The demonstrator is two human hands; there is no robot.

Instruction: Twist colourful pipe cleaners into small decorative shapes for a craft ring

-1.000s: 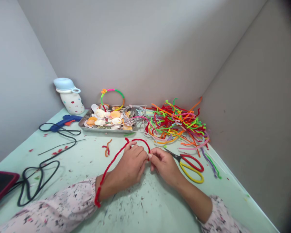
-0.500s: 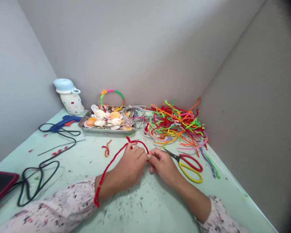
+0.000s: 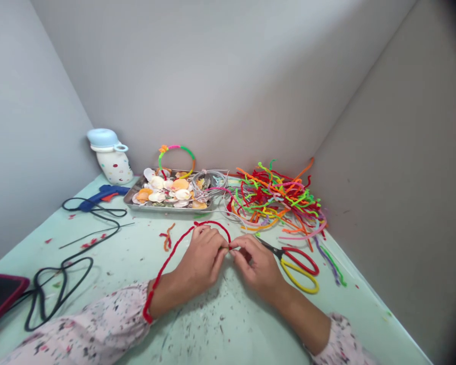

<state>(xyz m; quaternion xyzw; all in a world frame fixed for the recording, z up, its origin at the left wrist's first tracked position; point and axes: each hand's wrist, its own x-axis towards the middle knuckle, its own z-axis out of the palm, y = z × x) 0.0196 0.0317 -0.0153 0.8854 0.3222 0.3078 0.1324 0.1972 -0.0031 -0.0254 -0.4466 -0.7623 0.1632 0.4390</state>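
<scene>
A bent red pipe cleaner arches over my left hand, and one long end hangs down beside my left wrist. My left hand is closed, its thumb and fingertips pinching the pipe cleaner near its other end. Right beside it, my right hand pinches that same end between thumb and forefinger, so the fingertips of both hands nearly meet. The exact spot gripped is partly hidden by the fingers. Scissors with one red and one yellow handle lie just right of my right hand.
Behind my hands stands a metal tray of shells with a colourful pipe-cleaner ring. A heap of pipe cleaners lies at the right. Leftward are a bottle, a blue glue gun, a black cord and a dark red-edged device.
My right fingers have shifted slightly and now pinch the pipe cleaner's end more from the right. The loop's top has dropped a little and its crossing end has turned.
</scene>
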